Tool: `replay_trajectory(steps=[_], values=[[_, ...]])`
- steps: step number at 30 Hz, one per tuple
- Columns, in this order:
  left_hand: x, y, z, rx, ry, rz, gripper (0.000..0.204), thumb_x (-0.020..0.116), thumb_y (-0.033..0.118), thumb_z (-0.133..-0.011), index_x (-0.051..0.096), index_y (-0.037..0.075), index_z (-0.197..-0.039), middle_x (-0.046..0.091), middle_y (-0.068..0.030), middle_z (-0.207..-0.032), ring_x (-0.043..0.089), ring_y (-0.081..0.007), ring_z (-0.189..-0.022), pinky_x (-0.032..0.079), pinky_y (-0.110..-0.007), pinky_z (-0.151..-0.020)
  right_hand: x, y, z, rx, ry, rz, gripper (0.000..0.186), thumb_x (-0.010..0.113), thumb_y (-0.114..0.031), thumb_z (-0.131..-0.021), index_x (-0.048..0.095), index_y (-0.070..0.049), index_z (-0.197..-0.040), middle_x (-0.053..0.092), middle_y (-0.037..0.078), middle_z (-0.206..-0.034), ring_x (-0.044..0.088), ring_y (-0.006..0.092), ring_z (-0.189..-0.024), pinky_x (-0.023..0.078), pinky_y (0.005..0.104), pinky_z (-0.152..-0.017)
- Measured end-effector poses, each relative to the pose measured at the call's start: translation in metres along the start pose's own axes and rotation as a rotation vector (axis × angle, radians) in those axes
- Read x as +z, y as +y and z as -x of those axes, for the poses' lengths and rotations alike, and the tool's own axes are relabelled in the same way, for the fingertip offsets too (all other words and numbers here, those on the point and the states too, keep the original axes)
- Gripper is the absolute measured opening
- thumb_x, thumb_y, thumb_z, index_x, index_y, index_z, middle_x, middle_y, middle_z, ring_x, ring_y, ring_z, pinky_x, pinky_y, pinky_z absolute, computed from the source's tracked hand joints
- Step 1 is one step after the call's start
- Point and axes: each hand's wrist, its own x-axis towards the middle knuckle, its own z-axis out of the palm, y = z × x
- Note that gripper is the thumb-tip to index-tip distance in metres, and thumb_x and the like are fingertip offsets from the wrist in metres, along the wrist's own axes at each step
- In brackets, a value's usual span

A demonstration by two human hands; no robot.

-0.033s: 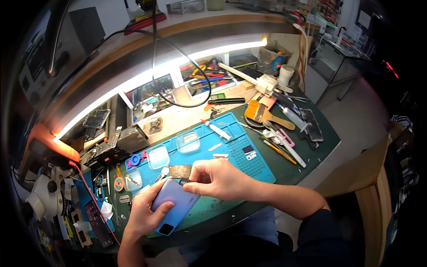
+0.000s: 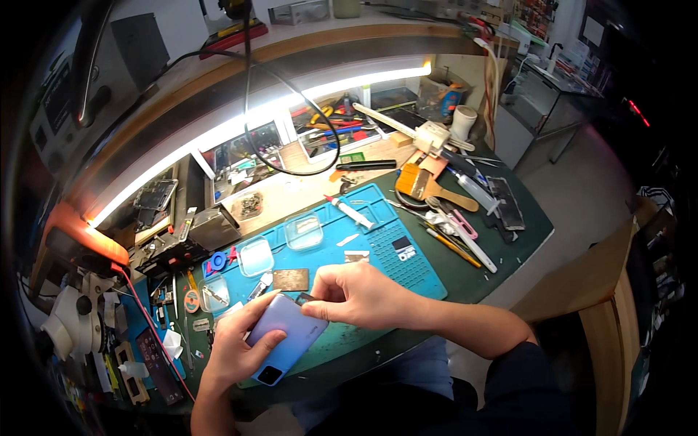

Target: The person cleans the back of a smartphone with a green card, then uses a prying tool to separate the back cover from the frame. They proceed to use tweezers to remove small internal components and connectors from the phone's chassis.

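A blue-lilac smartphone (image 2: 289, 330) is tilted over the mat, its back facing up and its dark camera block at the near end. My left hand (image 2: 240, 341) is closed around its left side, thumb across the back. At the phone's far end, my right hand (image 2: 356, 294) pinches a small dark flat piece (image 2: 304, 299) against or close beside the edge; its kind is too small to make out. Just beyond lies a brownish metal plate (image 2: 291, 280) on the blue work mat (image 2: 342, 258). A small metal tool (image 2: 260, 286) rests left of that plate.
Clear plastic boxes (image 2: 304, 231) and a red-tipped syringe (image 2: 350, 211) lie on the mat. Rightward are a wide brush (image 2: 429, 185), tweezers, pens and a dark phone panel (image 2: 505, 203). A black cable (image 2: 338, 138) loops down above the bench. An orange device (image 2: 83, 240) stands left.
The whole view has shifted slightly. Both hands keep their grip on the phone and the small dark piece, which shows a little more clearly now.
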Motion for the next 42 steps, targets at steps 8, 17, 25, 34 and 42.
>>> replay_trajectory(steps=[8, 17, 25, 34, 42], values=[[0.045, 0.038, -0.015, 0.194, -0.021, -0.466, 0.075, 0.084, 0.024, -0.082, 0.053, 0.009, -0.148, 0.062, -0.0167, -0.132, 0.064, -0.0367, -0.109, 0.054, -0.043, -0.094, 0.009, 0.047, 0.035, 0.147, 0.045, -0.351, 0.034, 0.068, -0.017, -0.102, 0.066, 0.005, -0.128, 0.072, 0.006, -0.095, 0.066, 0.0093, -0.083, 0.054, 0.0250, -0.069], [0.065, 0.043, -0.013, 0.182, -0.062, -0.440, 0.088, 0.087, 0.021, -0.072, 0.050, 0.017, -0.152, 0.048, -0.0221, -0.147, 0.053, -0.0420, -0.124, 0.046, -0.050, -0.106, 0.001, 0.041, 0.051, 0.287, 0.073, -0.651, 0.037, 0.071, -0.026, -0.102, 0.066, 0.005, -0.122, 0.072, 0.006, -0.099, 0.065, 0.0085, -0.081, 0.054, 0.0241, -0.072], [0.069, 0.033, -0.014, 0.199, -0.049, -0.522, 0.077, 0.079, 0.022, -0.079, 0.053, 0.024, -0.151, 0.048, -0.0205, -0.146, 0.052, -0.0378, -0.123, 0.044, -0.049, -0.103, -0.077, 0.037, -0.008, -0.196, 0.578, 0.673, 0.019, 0.068, -0.018, -0.098, 0.074, -0.002, -0.107, 0.075, 0.012, -0.093, 0.073, 0.0237, -0.084, 0.056, 0.0358, -0.076], [0.072, 0.009, -0.013, 0.268, 0.084, -0.596, 0.074, 0.086, 0.033, -0.077, 0.059, 0.027, -0.145, 0.053, -0.0188, -0.143, 0.055, -0.0357, -0.123, 0.045, -0.047, -0.100, -0.189, 0.088, -0.134, -0.071, 0.211, 1.080, 0.030, 0.078, -0.025, -0.083, 0.077, -0.005, -0.106, 0.076, 0.016, -0.101, 0.072, 0.0340, -0.096, 0.056, 0.0435, -0.086], [0.073, 0.003, -0.011, 0.285, 0.093, -0.613, 0.065, 0.078, 0.040, -0.085, 0.058, 0.024, -0.145, 0.056, -0.0193, -0.140, 0.056, -0.0329, -0.120, 0.044, -0.043, -0.098, -0.189, 0.071, -0.169, 0.366, 0.251, 1.106, 0.047, 0.084, -0.041, -0.081, 0.075, -0.008, -0.113, 0.076, 0.016, -0.108, 0.074, 0.0297, -0.100, 0.057, 0.0402, -0.085]])
